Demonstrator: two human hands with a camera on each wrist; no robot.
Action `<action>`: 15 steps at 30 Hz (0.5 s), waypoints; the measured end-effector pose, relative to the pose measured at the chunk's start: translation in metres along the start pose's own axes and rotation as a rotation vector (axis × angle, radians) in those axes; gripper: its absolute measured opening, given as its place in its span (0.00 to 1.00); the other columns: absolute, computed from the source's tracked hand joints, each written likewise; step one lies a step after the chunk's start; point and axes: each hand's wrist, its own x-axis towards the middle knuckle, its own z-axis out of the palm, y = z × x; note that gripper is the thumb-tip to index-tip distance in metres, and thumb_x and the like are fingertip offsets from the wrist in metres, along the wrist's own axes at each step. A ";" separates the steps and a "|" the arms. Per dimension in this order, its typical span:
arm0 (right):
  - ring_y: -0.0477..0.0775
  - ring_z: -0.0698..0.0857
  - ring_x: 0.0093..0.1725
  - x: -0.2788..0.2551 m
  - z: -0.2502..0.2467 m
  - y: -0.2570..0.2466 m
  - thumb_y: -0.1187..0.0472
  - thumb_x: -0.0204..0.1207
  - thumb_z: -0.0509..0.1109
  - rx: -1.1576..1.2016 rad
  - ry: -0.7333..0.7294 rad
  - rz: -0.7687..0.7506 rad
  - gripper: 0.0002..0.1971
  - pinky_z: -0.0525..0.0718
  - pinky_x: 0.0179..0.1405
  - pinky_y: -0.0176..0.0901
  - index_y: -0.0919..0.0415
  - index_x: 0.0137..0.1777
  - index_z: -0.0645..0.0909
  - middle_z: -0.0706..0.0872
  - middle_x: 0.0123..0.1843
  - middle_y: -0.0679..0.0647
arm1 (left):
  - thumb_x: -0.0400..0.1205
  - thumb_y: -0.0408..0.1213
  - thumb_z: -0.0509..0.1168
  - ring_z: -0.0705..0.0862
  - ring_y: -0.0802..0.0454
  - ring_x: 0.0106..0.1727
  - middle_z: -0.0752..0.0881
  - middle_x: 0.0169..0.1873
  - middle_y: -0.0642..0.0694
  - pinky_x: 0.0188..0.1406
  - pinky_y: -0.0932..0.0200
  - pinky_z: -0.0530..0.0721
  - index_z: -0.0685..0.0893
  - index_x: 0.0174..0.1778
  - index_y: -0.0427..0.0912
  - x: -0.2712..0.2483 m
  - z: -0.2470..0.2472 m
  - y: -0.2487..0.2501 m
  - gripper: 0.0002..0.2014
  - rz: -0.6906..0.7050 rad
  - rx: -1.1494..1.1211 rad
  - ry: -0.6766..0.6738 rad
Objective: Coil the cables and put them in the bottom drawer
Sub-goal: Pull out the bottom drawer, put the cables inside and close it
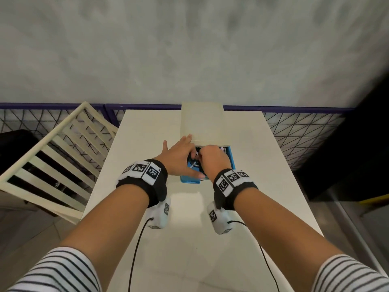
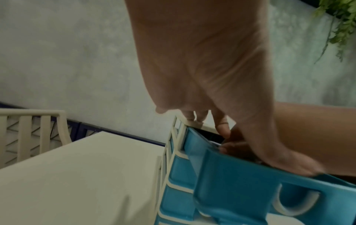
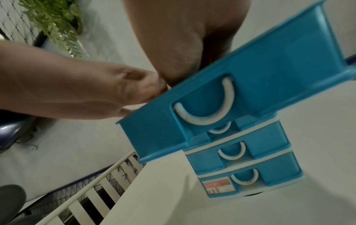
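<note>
Black cables (image 1: pixel 194 163) sit inside the pulled-out drawer (image 3: pixel 269 73), the top one of the drawer unit (image 1: pixel 202 123). We find the right hand (image 1: pixel 212 159) with fingers bunched and curled, apparently pinching the coil. The left hand (image 1: pixel 179 157) has straight, spread fingers, with its thumb on that drawer's front rim.

Risk, in our judgement: the cables end up in the wrong compartment, since the bottom drawer (image 3: pixel 279 175) stands closed. A released coil could also spring loose and jam the slide.

A red-and-white sticker (image 3: pixel 217 186) on the bottom drawer is unreadable.
</note>
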 end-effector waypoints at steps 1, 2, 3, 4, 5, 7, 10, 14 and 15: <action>0.62 0.87 0.43 0.002 -0.001 0.000 0.66 0.80 0.63 0.010 0.008 0.004 0.09 0.77 0.34 0.45 0.66 0.47 0.85 0.88 0.47 0.62 | 0.61 0.60 0.78 0.47 0.48 0.85 0.52 0.84 0.45 0.75 0.25 0.34 0.73 0.50 0.43 0.000 -0.001 0.000 0.33 0.003 0.015 -0.017; 0.63 0.87 0.43 0.005 -0.003 0.000 0.64 0.81 0.64 0.016 0.020 0.002 0.09 0.78 0.34 0.45 0.66 0.47 0.86 0.88 0.48 0.62 | 0.59 0.61 0.78 0.51 0.47 0.84 0.55 0.83 0.45 0.76 0.25 0.34 0.71 0.54 0.43 -0.001 -0.002 0.000 0.37 0.007 0.033 -0.023; 0.64 0.87 0.43 0.006 -0.004 0.000 0.62 0.81 0.64 0.012 0.039 -0.009 0.10 0.78 0.35 0.46 0.67 0.48 0.86 0.87 0.48 0.62 | 0.57 0.61 0.79 0.59 0.45 0.82 0.62 0.79 0.44 0.77 0.25 0.37 0.69 0.57 0.44 -0.001 -0.002 0.000 0.40 0.009 0.040 -0.012; 0.64 0.87 0.44 0.007 -0.006 0.001 0.59 0.81 0.64 -0.004 0.065 -0.029 0.12 0.77 0.35 0.46 0.67 0.49 0.86 0.86 0.48 0.61 | 0.57 0.60 0.80 0.68 0.45 0.75 0.70 0.72 0.45 0.79 0.25 0.41 0.67 0.57 0.45 -0.001 -0.001 -0.001 0.42 0.014 0.030 0.018; 0.64 0.87 0.45 0.008 -0.007 0.002 0.56 0.82 0.64 -0.038 0.099 -0.057 0.13 0.76 0.35 0.46 0.66 0.49 0.85 0.86 0.49 0.61 | 0.56 0.59 0.80 0.74 0.47 0.66 0.75 0.63 0.48 0.79 0.26 0.46 0.66 0.56 0.46 -0.001 -0.001 -0.002 0.41 0.021 0.012 0.055; 0.62 0.86 0.47 0.007 -0.007 0.006 0.52 0.81 0.64 -0.126 0.171 -0.107 0.15 0.74 0.35 0.46 0.63 0.50 0.86 0.85 0.49 0.59 | 0.56 0.58 0.80 0.78 0.49 0.56 0.77 0.53 0.50 0.78 0.31 0.52 0.67 0.56 0.46 0.000 -0.001 -0.002 0.41 0.031 -0.008 0.105; 0.60 0.82 0.53 0.006 -0.006 0.011 0.44 0.81 0.62 -0.163 0.193 -0.137 0.20 0.74 0.37 0.47 0.60 0.52 0.87 0.84 0.51 0.57 | 0.57 0.56 0.80 0.79 0.47 0.51 0.80 0.49 0.50 0.72 0.39 0.62 0.69 0.54 0.46 0.002 -0.002 0.000 0.37 0.045 0.002 0.160; 0.58 0.81 0.52 0.004 -0.009 0.023 0.41 0.81 0.59 -0.097 0.202 -0.170 0.22 0.76 0.44 0.49 0.55 0.53 0.88 0.84 0.50 0.55 | 0.58 0.51 0.81 0.80 0.43 0.46 0.81 0.45 0.48 0.49 0.46 0.81 0.68 0.47 0.46 0.004 -0.002 0.000 0.32 0.064 -0.045 0.212; 0.57 0.81 0.53 0.002 -0.011 0.028 0.41 0.81 0.60 -0.047 0.221 -0.176 0.21 0.77 0.47 0.49 0.54 0.54 0.88 0.84 0.51 0.54 | 0.58 0.50 0.81 0.80 0.43 0.47 0.81 0.45 0.47 0.45 0.44 0.83 0.68 0.47 0.47 0.005 -0.001 -0.001 0.32 0.062 -0.056 0.225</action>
